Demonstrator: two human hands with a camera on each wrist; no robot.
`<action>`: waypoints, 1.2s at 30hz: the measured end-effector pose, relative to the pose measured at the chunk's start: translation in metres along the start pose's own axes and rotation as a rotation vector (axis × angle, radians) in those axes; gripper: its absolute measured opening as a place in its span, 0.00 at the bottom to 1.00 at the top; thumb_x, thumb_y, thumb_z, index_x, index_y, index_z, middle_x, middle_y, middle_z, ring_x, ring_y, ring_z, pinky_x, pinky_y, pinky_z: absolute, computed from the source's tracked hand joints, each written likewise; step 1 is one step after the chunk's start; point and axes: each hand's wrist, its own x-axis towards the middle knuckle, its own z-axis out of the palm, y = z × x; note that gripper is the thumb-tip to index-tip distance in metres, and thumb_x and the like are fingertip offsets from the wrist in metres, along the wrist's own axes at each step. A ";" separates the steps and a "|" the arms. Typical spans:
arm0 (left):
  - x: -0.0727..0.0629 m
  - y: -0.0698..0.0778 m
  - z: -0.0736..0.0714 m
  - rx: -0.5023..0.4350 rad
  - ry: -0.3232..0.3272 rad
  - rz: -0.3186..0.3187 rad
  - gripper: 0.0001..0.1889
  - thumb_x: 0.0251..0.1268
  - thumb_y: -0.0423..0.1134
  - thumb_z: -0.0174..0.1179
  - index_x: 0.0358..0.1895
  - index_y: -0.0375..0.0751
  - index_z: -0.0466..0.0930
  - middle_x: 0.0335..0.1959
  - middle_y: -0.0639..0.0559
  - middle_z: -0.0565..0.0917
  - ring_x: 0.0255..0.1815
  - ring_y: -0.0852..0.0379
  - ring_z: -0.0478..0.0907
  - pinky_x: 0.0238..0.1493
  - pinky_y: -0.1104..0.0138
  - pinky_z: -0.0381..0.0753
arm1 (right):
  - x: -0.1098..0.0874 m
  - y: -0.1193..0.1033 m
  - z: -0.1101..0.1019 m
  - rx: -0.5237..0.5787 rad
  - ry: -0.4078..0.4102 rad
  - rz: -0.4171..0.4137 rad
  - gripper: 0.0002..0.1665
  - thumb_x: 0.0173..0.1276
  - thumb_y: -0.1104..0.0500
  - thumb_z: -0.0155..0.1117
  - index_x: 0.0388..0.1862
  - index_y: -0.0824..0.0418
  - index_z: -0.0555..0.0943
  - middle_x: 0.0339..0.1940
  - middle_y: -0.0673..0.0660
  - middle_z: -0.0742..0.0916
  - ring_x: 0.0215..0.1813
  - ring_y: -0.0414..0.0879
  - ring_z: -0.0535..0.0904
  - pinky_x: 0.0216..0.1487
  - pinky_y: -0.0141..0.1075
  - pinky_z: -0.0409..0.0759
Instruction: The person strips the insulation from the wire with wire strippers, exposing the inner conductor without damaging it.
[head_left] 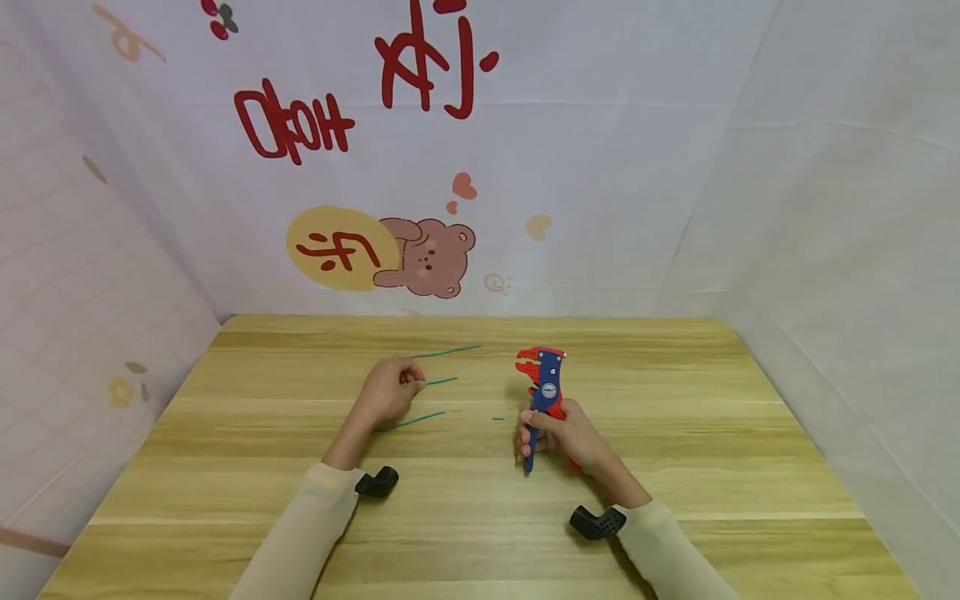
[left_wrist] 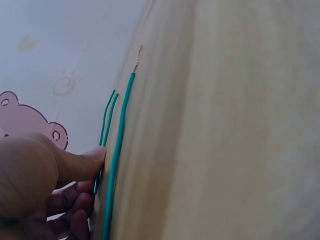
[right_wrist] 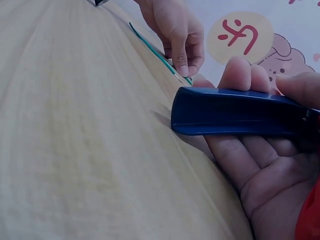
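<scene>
My left hand (head_left: 390,389) is low over the table, thumb and fingertips pinching the middle green wire (head_left: 442,381), whose free end points right. Behind it lies another green wire (head_left: 447,351). Nearer me is a third green wire (left_wrist: 119,140), its right end bared to thin copper strands (left_wrist: 138,59). My right hand (head_left: 566,437) grips a red and blue wire stripper (head_left: 550,379) by its handles, with the head upward and the jaws facing left. In the right wrist view the blue handle (right_wrist: 240,112) lies across my fingers.
A short bit of green insulation (head_left: 498,418) lies on the wooden table (head_left: 480,517) between the hands. White printed cloth (head_left: 600,167) hangs behind and at both sides of the table. Each wrist wears a black camera mount, one at the left cuff (head_left: 377,482), one at the right (head_left: 597,522).
</scene>
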 end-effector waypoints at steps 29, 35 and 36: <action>-0.011 0.025 0.001 -0.103 -0.167 0.163 0.07 0.78 0.25 0.49 0.39 0.34 0.75 0.26 0.47 0.81 0.26 0.61 0.76 0.32 0.70 0.75 | -0.004 -0.003 0.005 -0.039 -0.018 0.005 0.21 0.80 0.57 0.57 0.52 0.76 0.65 0.32 0.57 0.84 0.32 0.48 0.86 0.45 0.50 0.89; -0.012 0.027 -0.001 -0.093 -0.143 0.205 0.09 0.77 0.24 0.51 0.44 0.34 0.82 0.24 0.48 0.81 0.25 0.62 0.74 0.38 0.68 0.76 | -0.003 -0.003 0.004 -0.027 -0.018 0.019 0.22 0.80 0.55 0.59 0.52 0.75 0.66 0.32 0.57 0.85 0.32 0.48 0.86 0.45 0.51 0.89; -0.012 0.027 -0.001 -0.085 -0.137 0.216 0.10 0.76 0.24 0.51 0.45 0.34 0.83 0.24 0.48 0.81 0.25 0.62 0.74 0.39 0.68 0.77 | -0.003 -0.003 0.004 -0.027 -0.019 0.019 0.24 0.79 0.55 0.59 0.52 0.76 0.65 0.32 0.56 0.86 0.32 0.48 0.87 0.45 0.51 0.89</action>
